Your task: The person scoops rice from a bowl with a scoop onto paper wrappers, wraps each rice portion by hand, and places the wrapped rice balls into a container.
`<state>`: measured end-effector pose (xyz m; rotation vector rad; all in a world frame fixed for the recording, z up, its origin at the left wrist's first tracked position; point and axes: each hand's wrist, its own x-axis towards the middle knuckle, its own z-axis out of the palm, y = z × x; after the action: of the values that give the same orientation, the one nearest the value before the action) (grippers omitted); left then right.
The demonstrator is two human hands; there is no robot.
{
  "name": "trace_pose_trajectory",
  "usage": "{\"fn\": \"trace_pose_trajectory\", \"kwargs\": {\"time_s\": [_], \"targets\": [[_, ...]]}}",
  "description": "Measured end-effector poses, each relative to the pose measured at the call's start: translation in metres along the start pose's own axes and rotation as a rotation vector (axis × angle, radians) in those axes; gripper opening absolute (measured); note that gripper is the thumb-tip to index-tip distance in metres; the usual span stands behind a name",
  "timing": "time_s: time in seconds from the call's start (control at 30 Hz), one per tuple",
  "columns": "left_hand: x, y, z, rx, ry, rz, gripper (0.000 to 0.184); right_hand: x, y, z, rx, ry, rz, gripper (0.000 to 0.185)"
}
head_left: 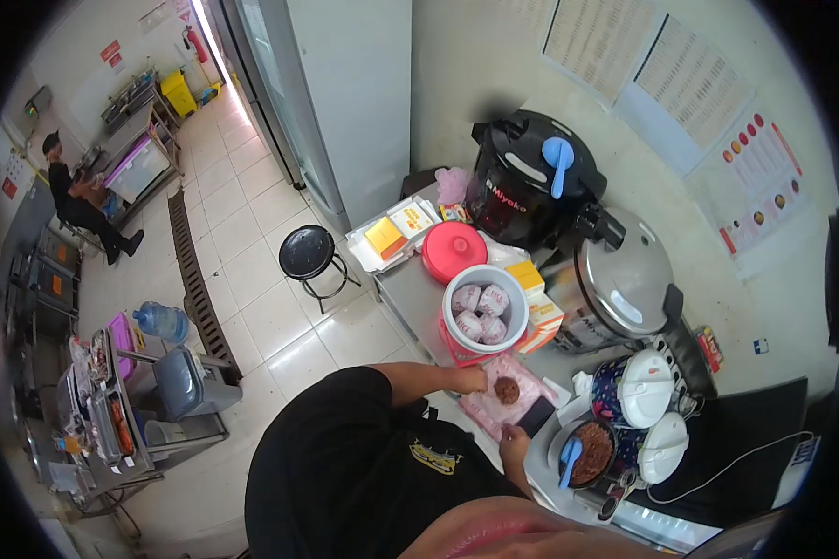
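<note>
A pink printed wrapping paper (483,402) lies spread on the counter, with a round lump of reddish-brown food (506,390) on it. My left hand (473,378) is closed at the paper's near left edge. At its lower edge, my right hand (512,442) has its fingers pinched together, apparently on the paper. Just beyond is a white tub (446,312) holding several paper-wrapped bundles (480,312). Beside my right hand stands a bowl of reddish-brown crumbly food (592,445) with a blue scoop (570,458) in it. A dark flat rectangle (536,416) lies by the paper.
A red lid (454,252), yellow-white boxes (387,238), a black Miyako pressure cooker (513,200) and a steel one (629,279) fill the counter's back. Two patterned pots (643,387) stand right. A black stool (308,252) and a seated person (84,205) are leftward.
</note>
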<state>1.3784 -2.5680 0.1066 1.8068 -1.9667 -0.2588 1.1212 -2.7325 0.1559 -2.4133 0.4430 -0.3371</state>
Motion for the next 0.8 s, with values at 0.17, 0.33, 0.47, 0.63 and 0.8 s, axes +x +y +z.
{"fn": "trace_pose_trajectory", "kwargs": {"time_s": [0.17, 0.33, 0.47, 0.63, 0.8], "targets": [[-0.017, -0.009, 0.020, -0.162, -0.107, -0.140, 0.015, 0.006, 0.022, 0.001, -0.034, 0.004, 0.018, 0.015], [-0.039, 0.015, -0.019, -0.123, -0.161, 0.027, 0.027, 0.008, 0.009, -0.025, 0.077, -0.210, 0.038, 0.010], [-0.034, 0.058, -0.047, -0.611, 0.207, -0.400, 0.013, 0.003, -0.011, -0.036, 0.193, -0.017, 0.190, 0.013], [-0.032, 0.038, -0.019, -0.820, 0.240, -0.843, 0.026, 0.023, 0.009, -0.006, 0.392, 0.112, 0.527, 0.018], [-0.024, 0.018, 0.015, -0.550, 0.349, -0.942, 0.036, 0.052, 0.040, 0.022, 0.440, 0.119, 0.708, 0.020]]}}
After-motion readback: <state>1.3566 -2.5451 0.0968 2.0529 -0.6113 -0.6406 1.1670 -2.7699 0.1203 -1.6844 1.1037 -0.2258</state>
